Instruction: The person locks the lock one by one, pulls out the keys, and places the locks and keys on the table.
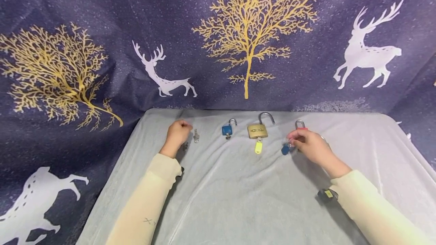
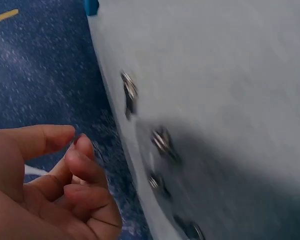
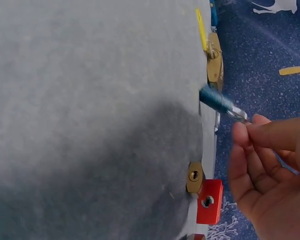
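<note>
One grey cloth (image 1: pixel 238 199) before a deer-print backdrop (image 1: pixel 102 29)

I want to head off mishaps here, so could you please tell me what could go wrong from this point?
The right hand pinches only the metal tip of the blue-tagged key, so it could slip and drop. The red padlock lies close under that hand and might get knocked. Loose keys by the left hand could be brushed aside.

My right hand (image 1: pixel 311 146) hides most of the red padlock (image 1: pixel 300 126). The left wrist view blurs the small keys (image 2: pixel 162 141); my left hand (image 2: pixel 45 190) is cut off at its edge.
</note>
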`<state>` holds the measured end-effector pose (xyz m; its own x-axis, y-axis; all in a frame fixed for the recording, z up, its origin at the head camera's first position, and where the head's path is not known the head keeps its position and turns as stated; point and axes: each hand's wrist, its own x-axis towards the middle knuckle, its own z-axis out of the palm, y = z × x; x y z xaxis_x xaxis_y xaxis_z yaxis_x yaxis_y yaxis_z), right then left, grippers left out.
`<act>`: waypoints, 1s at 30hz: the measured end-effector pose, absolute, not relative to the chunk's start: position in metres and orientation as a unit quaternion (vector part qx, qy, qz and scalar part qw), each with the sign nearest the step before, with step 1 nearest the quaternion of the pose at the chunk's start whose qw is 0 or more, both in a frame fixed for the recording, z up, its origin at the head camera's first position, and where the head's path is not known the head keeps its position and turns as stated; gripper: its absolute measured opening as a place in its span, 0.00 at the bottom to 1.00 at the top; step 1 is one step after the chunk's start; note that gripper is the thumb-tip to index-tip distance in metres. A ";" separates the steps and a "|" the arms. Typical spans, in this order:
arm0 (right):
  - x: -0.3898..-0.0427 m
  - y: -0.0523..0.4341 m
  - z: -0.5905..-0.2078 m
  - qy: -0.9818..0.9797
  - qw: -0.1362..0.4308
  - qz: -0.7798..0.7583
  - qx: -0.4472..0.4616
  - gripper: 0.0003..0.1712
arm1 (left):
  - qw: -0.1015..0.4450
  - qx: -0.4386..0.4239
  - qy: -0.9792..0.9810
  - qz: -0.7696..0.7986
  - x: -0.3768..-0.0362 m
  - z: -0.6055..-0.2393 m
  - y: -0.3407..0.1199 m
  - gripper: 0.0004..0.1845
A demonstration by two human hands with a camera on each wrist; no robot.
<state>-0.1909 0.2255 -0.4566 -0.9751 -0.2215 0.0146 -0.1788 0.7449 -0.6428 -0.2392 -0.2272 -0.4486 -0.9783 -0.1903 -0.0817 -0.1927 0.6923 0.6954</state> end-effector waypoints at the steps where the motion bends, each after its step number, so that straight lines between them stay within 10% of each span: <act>1: -0.191 0.226 -0.457 0.933 0.032 -0.343 -0.108 0.10 | 0.001 -0.100 0.920 0.379 -0.240 -0.448 -0.224 0.12; 30: -0.187 0.218 -0.467 0.927 0.016 -0.343 -0.151 0.09 | 0.038 -0.022 0.926 0.374 -0.246 -0.457 -0.155 0.11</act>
<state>-0.1870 0.2176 -0.4666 -0.9536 -0.2919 0.0734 -0.2695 0.7193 -0.6403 -0.2464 -0.1554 -0.4571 -0.9961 -0.0127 -0.0871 -0.0696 0.7196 0.6909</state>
